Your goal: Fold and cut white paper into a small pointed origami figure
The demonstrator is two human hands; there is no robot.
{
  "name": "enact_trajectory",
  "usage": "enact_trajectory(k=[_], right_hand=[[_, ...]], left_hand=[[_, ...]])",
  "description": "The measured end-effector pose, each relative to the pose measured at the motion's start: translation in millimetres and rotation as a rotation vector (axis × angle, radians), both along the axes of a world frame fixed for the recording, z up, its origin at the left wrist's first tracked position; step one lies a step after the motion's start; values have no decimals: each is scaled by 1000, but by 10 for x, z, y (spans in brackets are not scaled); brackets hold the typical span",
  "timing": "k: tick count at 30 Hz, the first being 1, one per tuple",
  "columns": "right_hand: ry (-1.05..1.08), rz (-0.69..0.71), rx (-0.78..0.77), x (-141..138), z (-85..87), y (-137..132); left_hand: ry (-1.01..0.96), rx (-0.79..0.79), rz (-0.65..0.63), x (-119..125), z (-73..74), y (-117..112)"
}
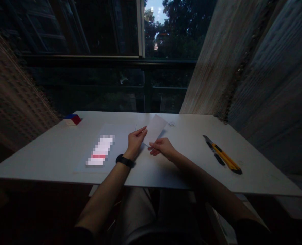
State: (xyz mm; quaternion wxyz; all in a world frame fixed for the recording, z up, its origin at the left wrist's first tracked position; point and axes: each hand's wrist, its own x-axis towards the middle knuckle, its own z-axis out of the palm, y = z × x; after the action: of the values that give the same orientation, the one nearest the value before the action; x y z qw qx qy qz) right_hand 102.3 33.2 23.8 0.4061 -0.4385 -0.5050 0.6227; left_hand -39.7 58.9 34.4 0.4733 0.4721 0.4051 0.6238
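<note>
A small white sheet of paper (pixel 155 129) is held up at a tilt above the white table. My left hand (pixel 137 140) pinches its left edge between thumb and fingers; a dark watch is on that wrist. At the sheet's lower corner, my right hand (pixel 163 148) is closed on the paper, its fingertips near the bottom edge. To the left of my hands a larger white sheet (pixel 125 136) lies flat, with a lit phone-like screen (pixel 100 150), blurred out, on top of it.
A yellow utility knife (pixel 227 158) and a slimmer black cutter (pixel 216 153) lie at the right of the table (pixel 181 170). At the far left edge sits a blue, red and white cube (pixel 73 119). A small thin object (pixel 171 124) lies behind the paper. Curtains flank the window.
</note>
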Motion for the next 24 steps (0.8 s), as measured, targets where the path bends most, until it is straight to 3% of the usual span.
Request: enact_trajectory(k=[14,24], right_hand=[[-31,16,25,-11,-20,8],[-29,67,40,-7,5,-20]], left_hand=[[27,2,33,6,37,-31],[54,32,16,-13,-20,6]])
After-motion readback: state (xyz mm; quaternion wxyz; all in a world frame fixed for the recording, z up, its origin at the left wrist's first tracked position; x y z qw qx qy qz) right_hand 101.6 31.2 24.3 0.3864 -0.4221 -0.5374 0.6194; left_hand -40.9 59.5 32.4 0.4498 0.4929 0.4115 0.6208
